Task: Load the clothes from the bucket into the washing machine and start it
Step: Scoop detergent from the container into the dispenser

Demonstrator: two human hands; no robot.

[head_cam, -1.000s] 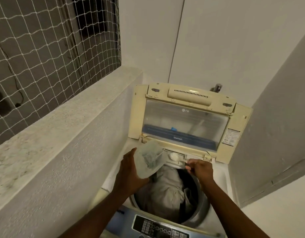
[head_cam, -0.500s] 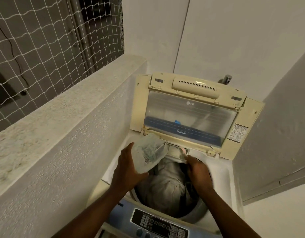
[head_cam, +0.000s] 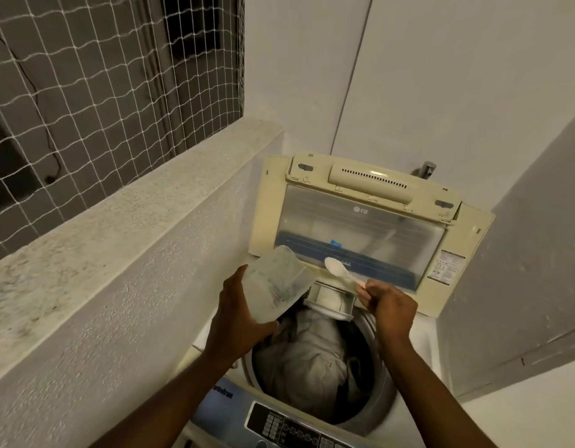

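Near the middle of the frame: left hand [head_cam: 237,318] wrapped around a soft see-through plastic soap bag [head_cam: 276,286], right hand [head_cam: 391,307] pinching a small white plastic spoon [head_cam: 339,272] just above the open white soap drawer [head_cam: 331,300]. Pale grey clothes [head_cam: 308,354] already down in the round tub of the cream top-loading washing machine [head_cam: 470,240]. Could spill soap if the bag tips, or miss the drawer with a shaky spoon.

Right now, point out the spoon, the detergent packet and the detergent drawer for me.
spoon [head_cam: 339,272]: head view, on its white bowl.
detergent packet [head_cam: 276,287]: head view, middle of the pack's side.
detergent drawer [head_cam: 332,300]: head view, on the open tray's inside.
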